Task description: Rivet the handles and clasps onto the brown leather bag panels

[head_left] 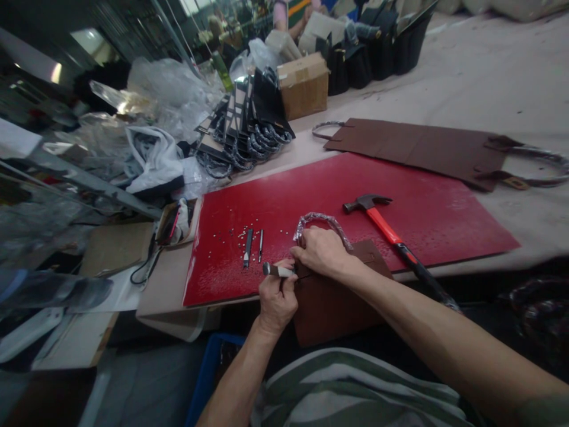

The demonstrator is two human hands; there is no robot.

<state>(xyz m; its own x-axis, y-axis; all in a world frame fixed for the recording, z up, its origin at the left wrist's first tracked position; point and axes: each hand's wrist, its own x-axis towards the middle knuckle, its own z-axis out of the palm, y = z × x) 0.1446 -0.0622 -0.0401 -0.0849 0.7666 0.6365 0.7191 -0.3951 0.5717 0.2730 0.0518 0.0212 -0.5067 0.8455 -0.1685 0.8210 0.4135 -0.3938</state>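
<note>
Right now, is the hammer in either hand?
No, the hammer rests on the red board, apart from the left hand and the right hand.

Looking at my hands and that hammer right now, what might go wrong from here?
The claw hammer lies with its handle jutting past the near edge of the red board, so a bump might knock it off. The left hand holds a metal tool close to the right hand; a slip could hurt its fingers. The brown panel overhangs that edge too and might slide.
</note>
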